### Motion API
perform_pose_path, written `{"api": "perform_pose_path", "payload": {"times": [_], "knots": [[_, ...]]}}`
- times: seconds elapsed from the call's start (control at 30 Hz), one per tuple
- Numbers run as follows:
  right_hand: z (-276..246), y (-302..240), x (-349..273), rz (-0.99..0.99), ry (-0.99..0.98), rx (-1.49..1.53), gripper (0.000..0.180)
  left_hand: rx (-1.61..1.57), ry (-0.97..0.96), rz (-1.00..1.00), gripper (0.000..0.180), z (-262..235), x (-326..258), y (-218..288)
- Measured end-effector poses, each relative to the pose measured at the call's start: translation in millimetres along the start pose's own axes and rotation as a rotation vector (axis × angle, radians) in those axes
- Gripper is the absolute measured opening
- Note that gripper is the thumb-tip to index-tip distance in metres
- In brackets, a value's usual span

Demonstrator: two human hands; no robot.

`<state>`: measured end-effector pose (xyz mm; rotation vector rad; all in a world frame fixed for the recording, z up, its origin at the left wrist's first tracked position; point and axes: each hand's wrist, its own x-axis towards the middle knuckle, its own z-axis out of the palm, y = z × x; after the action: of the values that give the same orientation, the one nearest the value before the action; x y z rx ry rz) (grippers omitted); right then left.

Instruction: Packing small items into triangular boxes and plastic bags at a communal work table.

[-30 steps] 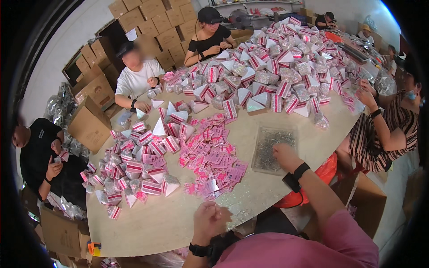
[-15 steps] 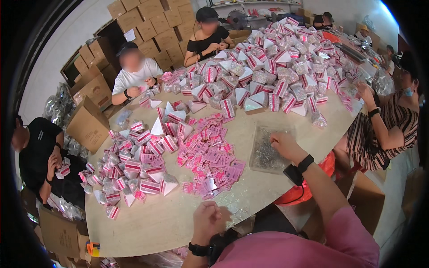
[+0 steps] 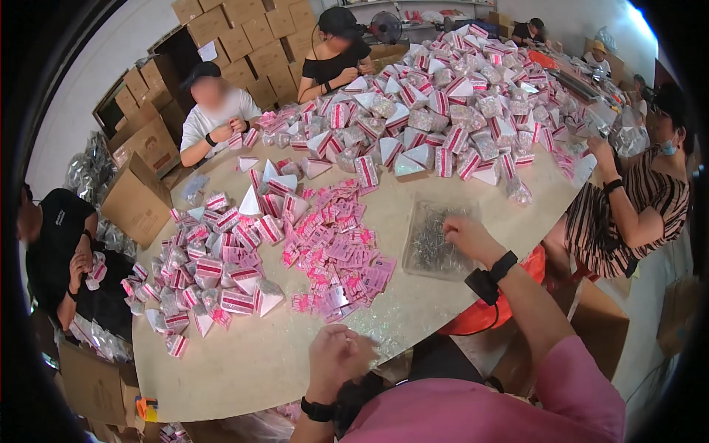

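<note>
The right hand [image 3: 473, 240] stays bunched over the tray [image 3: 408, 247] of thin metallic pieces [image 3: 430, 249] on the table [image 3: 236, 373]; the left hand [image 3: 334, 359] stays curled (pinching anything? cannot tell). The white-shirted co-worker's hands [image 3: 237, 125], earlier apart, are close together.

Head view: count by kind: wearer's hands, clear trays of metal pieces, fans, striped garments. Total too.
Left hand and right hand: 2
Clear tray: 1
Fan: 1
Striped garment: 1
Total: 5
</note>
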<state>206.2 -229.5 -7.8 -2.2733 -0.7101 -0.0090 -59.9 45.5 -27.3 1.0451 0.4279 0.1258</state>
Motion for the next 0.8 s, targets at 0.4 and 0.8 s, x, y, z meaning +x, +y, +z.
{"api": "perform_pose_path", "payload": {"times": [0.4,0.8], "knots": [[15,-1,-10,0.489,0.236,1.075,0.011,-0.030,-0.040,-0.019,0.015,4,0,0],[67,-127,-38,0.190,-0.120,1.153,0.012,0.022,-0.070,0.049,0.032,32,-8,31]]}}
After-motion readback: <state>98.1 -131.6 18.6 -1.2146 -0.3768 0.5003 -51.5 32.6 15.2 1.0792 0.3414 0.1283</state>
